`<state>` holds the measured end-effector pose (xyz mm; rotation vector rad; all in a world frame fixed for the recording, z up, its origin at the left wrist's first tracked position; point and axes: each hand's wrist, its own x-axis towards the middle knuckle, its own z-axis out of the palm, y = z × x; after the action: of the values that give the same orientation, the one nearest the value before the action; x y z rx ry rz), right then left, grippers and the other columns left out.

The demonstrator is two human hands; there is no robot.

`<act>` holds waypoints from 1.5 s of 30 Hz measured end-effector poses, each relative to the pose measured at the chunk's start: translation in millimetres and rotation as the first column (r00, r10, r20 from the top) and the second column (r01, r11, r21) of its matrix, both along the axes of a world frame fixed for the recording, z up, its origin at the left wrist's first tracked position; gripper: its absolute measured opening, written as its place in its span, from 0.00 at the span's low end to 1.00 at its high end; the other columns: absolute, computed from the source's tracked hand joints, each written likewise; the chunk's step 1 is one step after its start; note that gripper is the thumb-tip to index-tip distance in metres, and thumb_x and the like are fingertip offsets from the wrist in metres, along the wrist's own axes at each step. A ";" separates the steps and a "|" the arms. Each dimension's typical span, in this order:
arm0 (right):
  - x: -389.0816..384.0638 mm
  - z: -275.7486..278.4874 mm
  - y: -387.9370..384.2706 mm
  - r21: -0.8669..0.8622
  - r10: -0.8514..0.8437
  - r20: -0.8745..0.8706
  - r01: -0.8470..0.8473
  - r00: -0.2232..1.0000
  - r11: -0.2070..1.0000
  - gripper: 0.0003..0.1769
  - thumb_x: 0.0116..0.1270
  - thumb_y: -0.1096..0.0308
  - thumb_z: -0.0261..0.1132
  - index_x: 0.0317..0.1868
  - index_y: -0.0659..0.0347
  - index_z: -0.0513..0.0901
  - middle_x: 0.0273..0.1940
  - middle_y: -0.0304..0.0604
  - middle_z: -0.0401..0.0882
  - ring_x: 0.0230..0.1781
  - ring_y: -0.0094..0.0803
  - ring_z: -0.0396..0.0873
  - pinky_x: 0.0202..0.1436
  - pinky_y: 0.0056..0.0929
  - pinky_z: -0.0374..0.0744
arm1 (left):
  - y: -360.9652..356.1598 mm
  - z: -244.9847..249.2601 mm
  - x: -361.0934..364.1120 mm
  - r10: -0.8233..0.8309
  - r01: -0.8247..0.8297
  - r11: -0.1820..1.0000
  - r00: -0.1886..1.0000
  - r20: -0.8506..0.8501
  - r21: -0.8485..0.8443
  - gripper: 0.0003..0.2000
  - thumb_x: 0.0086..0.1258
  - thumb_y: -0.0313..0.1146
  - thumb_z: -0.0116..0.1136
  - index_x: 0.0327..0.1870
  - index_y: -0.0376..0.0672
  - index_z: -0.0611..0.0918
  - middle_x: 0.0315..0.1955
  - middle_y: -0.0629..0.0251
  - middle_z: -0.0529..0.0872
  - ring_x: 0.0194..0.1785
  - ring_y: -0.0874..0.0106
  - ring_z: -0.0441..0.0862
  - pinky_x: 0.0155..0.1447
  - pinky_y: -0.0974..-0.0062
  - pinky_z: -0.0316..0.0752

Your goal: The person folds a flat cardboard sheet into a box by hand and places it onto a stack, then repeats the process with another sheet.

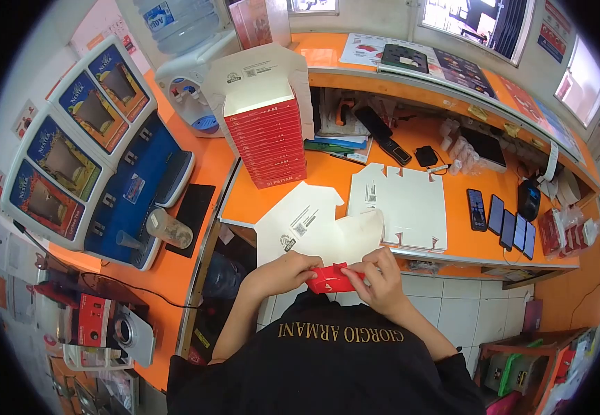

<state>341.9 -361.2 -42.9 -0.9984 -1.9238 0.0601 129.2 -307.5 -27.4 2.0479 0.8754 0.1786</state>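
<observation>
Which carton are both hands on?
The partly folded carton, its red flap gripped by the left hand and right hand. The others sit in the flat white pile to its right or the tall red stack beyond it.

Garment, upper body: one black short-sleeved fabric shirt, filling the lower middle of the frame and running off its bottom edge. Surface dark and plain, with few distinct folds.

Marking: one line of gold-coloured capital letters, reading "GIORGIO ARMANI", upside down in the view, set across the shirt below the frame's centre and slightly bowed.

Sleeves, two: black left sleeve, lower left of centre; black right sleeve, lower right of centre. Both match the shirt body and end above the forearms.

Forearms, two: bare from sleeve edge to wrist.

Hands, two: left hand and right hand, both bare, near mid-frame.
</observation>
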 end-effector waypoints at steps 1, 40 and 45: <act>-0.6 0.0 -0.5 0.015 -0.003 0.003 0.003 1.000 1.000 0.11 0.47 0.73 0.72 0.28 0.62 0.77 0.29 0.40 0.68 0.29 0.36 0.67 0.31 0.31 0.69 | 0.3 0.1 0.1 -0.007 0.006 0.998 1.000 0.020 0.061 0.05 0.61 0.24 0.52 0.36 0.34 0.77 0.28 0.49 0.82 0.37 0.54 0.80 0.42 0.65 0.73; 26.8 27.5 26.3 -0.513 0.127 -0.506 -0.416 0.853 0.751 0.67 0.51 0.36 0.66 0.71 0.66 0.33 0.74 0.56 0.33 0.75 0.48 0.35 0.73 0.44 0.44 | -6.2 -3.5 -17.1 0.380 -0.424 0.899 0.636 0.672 -0.106 0.61 0.48 0.70 0.59 0.72 0.38 0.39 0.72 0.51 0.36 0.75 0.55 0.37 0.74 0.59 0.38; 19.5 29.3 28.9 -0.533 0.069 -0.165 -0.148 0.984 0.833 0.51 0.66 0.41 0.50 0.71 0.69 0.33 0.72 0.63 0.33 0.74 0.54 0.36 0.73 0.45 0.44 | -4.5 14.8 -14.3 0.404 -0.471 0.879 0.817 0.411 0.072 0.59 0.53 0.71 0.52 0.71 0.37 0.35 0.72 0.51 0.33 0.75 0.54 0.27 0.74 0.58 0.35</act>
<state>361.4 -332.3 -13.6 -1.2103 -1.8660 0.7654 114.9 -312.1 -12.6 1.8347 1.0942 0.9127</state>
